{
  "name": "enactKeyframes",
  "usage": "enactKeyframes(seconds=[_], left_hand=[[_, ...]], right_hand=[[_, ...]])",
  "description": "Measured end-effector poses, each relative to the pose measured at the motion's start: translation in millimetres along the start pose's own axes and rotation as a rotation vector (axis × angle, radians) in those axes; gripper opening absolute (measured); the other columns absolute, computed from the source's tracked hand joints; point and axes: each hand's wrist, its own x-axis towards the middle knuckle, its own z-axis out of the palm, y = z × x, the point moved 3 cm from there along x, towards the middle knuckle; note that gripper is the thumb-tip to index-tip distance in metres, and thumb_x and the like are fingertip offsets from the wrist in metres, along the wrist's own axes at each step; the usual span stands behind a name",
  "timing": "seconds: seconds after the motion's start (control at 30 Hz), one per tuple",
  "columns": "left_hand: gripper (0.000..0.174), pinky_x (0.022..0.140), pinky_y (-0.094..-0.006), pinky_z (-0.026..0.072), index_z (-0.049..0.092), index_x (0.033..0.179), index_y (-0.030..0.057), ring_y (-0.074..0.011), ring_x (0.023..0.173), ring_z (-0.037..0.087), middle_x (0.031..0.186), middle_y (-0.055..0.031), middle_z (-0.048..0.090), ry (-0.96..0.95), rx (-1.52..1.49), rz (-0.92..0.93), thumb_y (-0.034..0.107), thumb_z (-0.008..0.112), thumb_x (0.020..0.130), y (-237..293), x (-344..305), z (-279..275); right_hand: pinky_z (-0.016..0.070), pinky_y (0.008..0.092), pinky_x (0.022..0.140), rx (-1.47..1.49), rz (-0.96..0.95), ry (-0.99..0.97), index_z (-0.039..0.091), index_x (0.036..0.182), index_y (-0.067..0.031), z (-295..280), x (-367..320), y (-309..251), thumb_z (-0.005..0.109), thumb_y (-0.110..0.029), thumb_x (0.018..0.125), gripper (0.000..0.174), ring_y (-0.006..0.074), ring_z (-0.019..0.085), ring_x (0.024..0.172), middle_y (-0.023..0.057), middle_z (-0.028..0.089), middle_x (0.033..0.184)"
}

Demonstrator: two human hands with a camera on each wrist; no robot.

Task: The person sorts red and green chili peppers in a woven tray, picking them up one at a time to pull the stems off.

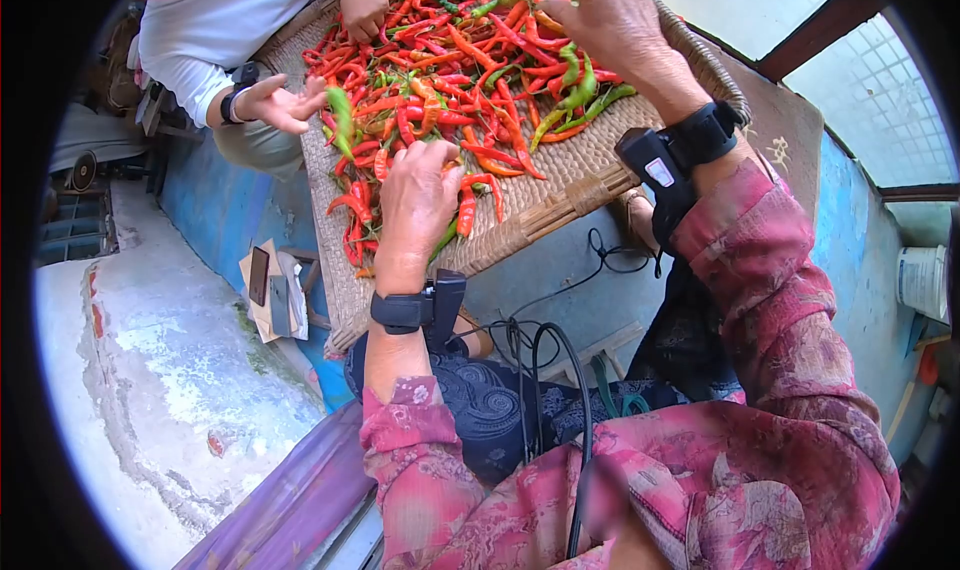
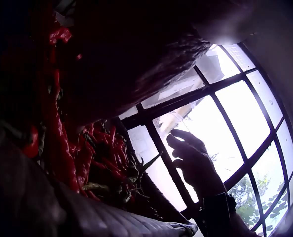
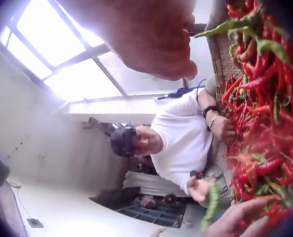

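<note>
Heap of long red, orange and green chilli peppers (image 1: 470, 60) is lying spread over a flat round woven wicker tray (image 1: 560, 185), which is sitting in front of the wearer's knees.

Left hand (image 1: 415, 205) is resting on the heap near the tray's near edge. Its fingers are curling down round the chilli peppers, and a green pod is poking out from under the palm.

Right hand (image 1: 610, 20) is hovering over the far side of the heap. Its fingers are curling with the tips together, but I cannot tell whether anything is between them.

Black wrist strap with camera unit (image 1: 435, 308) is sitting on the left forearm, with black cables (image 1: 540, 340) running over the lap.

Second person in a white long-sleeved shirt (image 1: 200, 30) is sitting opposite. One of their hands (image 1: 285, 102) is lying open at the tray's left rim, just beside a green chilli (image 1: 340, 110).
</note>
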Motion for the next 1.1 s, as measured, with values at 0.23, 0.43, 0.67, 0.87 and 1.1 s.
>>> enactKeyframes(seconds=[0.23, 0.43, 0.67, 0.87, 1.1], left_hand=[[0.021, 0.077, -0.0411, 0.0469, 0.063, 0.091, 0.0055, -0.0311, 0.087, 0.056, 0.089, -0.0124, 0.060, -0.150, 0.298, 0.108, 0.016, 0.068, 0.073, 9, -6, 3], [0.017, 0.075, -0.0411, 0.0488, 0.061, 0.082, 0.0044, -0.0313, 0.085, 0.059, 0.084, -0.0140, 0.061, -0.164, 0.367, 0.139, 0.017, 0.067, 0.073, 9, -6, 5], [0.020, 0.078, -0.0415, 0.0480, 0.059, 0.086, 0.0041, -0.0314, 0.088, 0.059, 0.088, -0.0138, 0.061, -0.209, 0.372, 0.072, 0.019, 0.067, 0.076, 1, -6, 11], [0.019, 0.077, -0.0408, 0.0486, 0.060, 0.084, 0.0033, -0.0322, 0.087, 0.059, 0.086, -0.0153, 0.061, -0.142, 0.360, 0.092, 0.019, 0.067, 0.075, -2, -7, 16], [0.017, 0.072, -0.0425, 0.0500, 0.059, 0.083, 0.0042, -0.0316, 0.082, 0.062, 0.082, -0.0143, 0.062, -0.148, 0.323, 0.034, 0.020, 0.063, 0.079, -1, -4, 3]], right_hand=[[0.0499, 0.0411, 0.077, -0.078, -0.392, -0.815, 0.062, 0.103, -0.0078, 76, -41, -31, 0.061, -0.020, 0.079, 0.027, 0.0317, 0.062, 0.089, 0.0151, 0.063, 0.093], [0.0466, 0.0426, 0.084, 0.025, -0.276, -1.025, 0.047, 0.128, -0.0120, 106, -60, -22, 0.067, -0.036, 0.075, 0.062, 0.0370, 0.055, 0.101, 0.0230, 0.055, 0.105], [0.0454, 0.0460, 0.087, -0.087, -0.238, -1.059, 0.035, 0.136, -0.0156, 119, -58, -37, 0.074, -0.045, 0.069, 0.083, 0.0424, 0.053, 0.104, 0.0241, 0.043, 0.118], [0.0463, 0.0464, 0.086, -0.139, -0.183, -0.975, 0.035, 0.130, -0.0023, 135, -68, -44, 0.077, -0.040, 0.061, 0.089, 0.0446, 0.055, 0.099, 0.0275, 0.043, 0.117], [0.0482, 0.0442, 0.079, 0.005, -0.232, -0.815, 0.045, 0.110, 0.0036, 155, -68, -34, 0.065, -0.014, 0.064, 0.053, 0.0407, 0.057, 0.094, 0.0275, 0.052, 0.101]])
